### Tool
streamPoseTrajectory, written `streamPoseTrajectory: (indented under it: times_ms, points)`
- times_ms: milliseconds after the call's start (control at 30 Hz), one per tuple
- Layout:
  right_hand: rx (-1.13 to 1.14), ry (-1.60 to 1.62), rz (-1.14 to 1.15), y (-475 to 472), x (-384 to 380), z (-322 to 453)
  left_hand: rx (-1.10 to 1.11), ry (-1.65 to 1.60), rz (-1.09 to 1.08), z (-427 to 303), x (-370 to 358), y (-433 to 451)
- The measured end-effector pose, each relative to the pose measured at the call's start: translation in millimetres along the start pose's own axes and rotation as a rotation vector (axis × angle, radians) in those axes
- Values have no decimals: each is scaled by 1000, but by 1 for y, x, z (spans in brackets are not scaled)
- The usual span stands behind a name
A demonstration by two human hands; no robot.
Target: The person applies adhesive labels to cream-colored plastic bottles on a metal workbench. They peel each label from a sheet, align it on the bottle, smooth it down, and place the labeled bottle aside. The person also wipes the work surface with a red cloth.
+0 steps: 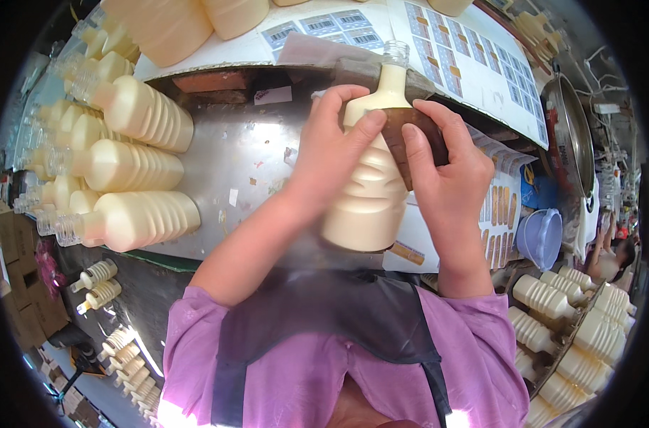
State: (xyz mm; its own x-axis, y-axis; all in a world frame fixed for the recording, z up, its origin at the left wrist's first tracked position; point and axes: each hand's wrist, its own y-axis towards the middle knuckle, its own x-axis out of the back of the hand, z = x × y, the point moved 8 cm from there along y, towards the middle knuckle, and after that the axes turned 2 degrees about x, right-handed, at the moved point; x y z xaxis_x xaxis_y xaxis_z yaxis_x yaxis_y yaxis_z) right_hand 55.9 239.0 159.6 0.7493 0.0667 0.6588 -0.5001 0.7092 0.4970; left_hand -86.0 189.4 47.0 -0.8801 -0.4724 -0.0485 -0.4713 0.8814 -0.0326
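Observation:
A glass bottle with cream-coloured contents or coating [364,219] lies in front of me on a metal worktop, its clear threaded neck pointing away. My left hand [337,136] rests on the bottle's shoulder, its thumb on the upper left corner of a dark brown label [410,134]. With thumb and fingers, my right hand [447,155] holds the label's right side over the bottle's upper right. The label's lower tip lies along the ribbed body. Under and beside the bottle's base is a white sheet [418,235] bearing a gold-brown sticker.
Several similar bottles [148,219] are stacked on their sides at the left. Sticker sheets [436,43] lie on a raised white board beyond the bottle. A blue bucket [540,241] and more bottles [541,294] stand at the right. Further right, a person [613,257] is partly visible.

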Motion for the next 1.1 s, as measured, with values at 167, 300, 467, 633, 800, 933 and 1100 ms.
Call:
streamPoseTrajectory:
  times_ms: [167, 300, 467, 633, 800, 933, 1100]
  points:
    - [-295, 251, -28, -19, 6, -82, -2, -43, 14, 3, -1, 2]
    - [-322, 303, -158, -10, 19, -98, 49, -155, 19, -9, -4, -3]
    - [-80, 328, -103, 32, 1, -29, 47, 49, 22, -18, -6, -6]
    - [-65, 277, -61, 32, -19, -60, 122, 100, 57, -11, -11, -4]
    - [-126, 313, -112, 18, -18, -102, 65, -60, 62, -5, -10, -4]
    - [-21, 234, -154, 22, -12, -92, 113, -115, 68, -8, -13, -5]
    - [-14, 244, -150, 28, -2, -83, 213, -265, 55, 1, -12, -5]
